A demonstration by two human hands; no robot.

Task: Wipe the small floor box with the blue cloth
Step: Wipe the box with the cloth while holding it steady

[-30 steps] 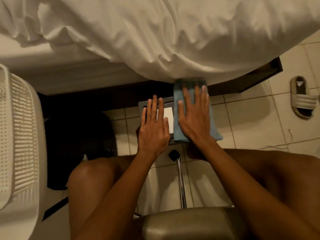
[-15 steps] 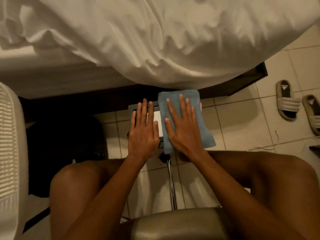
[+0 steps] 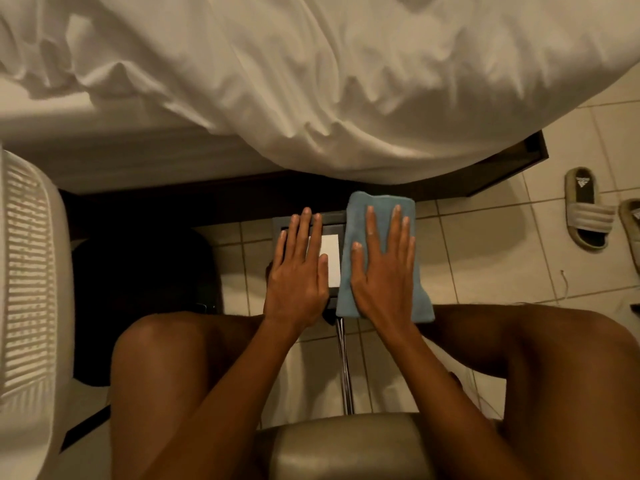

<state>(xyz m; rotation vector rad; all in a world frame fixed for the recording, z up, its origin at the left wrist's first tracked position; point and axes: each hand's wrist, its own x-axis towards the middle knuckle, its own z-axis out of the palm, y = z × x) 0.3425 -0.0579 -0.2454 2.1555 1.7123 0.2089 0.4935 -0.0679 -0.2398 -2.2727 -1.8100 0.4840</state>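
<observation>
A small dark grey box (image 3: 331, 224) with a white label (image 3: 330, 258) stands on the tiled floor just in front of the bed. My left hand (image 3: 298, 268) lies flat on its left half, fingers together and extended. A folded blue cloth (image 3: 381, 209) covers the box's right half and hangs over its right side. My right hand (image 3: 384, 268) presses flat on the cloth with fingers spread. Most of the box's top is hidden under the hands and cloth.
A white duvet (image 3: 311, 81) hangs over the dark bed frame (image 3: 502, 168) right behind the box. A white slatted basket (image 3: 27, 289) stands at the left, and slippers (image 3: 585, 209) lie at the right. A stool seat (image 3: 346, 445) and its metal leg (image 3: 344, 362) sit between my knees.
My right hand slid the blue cloth back toward me over the box, out from under the duvet edge. The left hand stayed flat on the box. The view shifted slightly.
</observation>
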